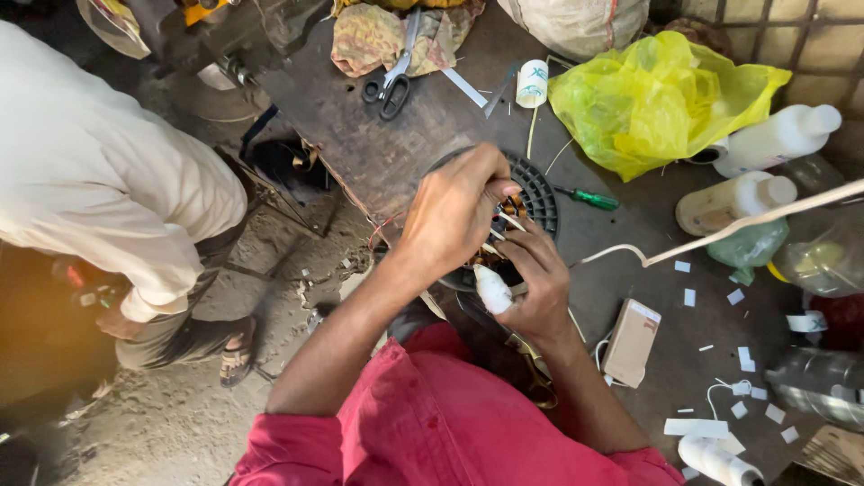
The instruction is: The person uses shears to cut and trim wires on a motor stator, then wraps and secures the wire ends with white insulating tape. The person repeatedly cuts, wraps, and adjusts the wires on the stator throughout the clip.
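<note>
A round black motor part (538,193) with copper windings lies on a dark workbench (378,144). My left hand (454,209) rests over its middle, fingers pinched on a thin white strip at the windings. My right hand (538,279) sits just below and right of it, closed around a small white spool-like object (491,290), with its fingertips at the same windings. Both forearms reach in from my red shirt at the bottom.
Scissors (389,83), a tape roll (532,83), a green-handled screwdriver (589,198), a yellow plastic bag (661,94), white bottles (778,137), a small cardboard box (631,342) and white paper scraps lie about. Another person in a white shirt (90,180) crouches at left.
</note>
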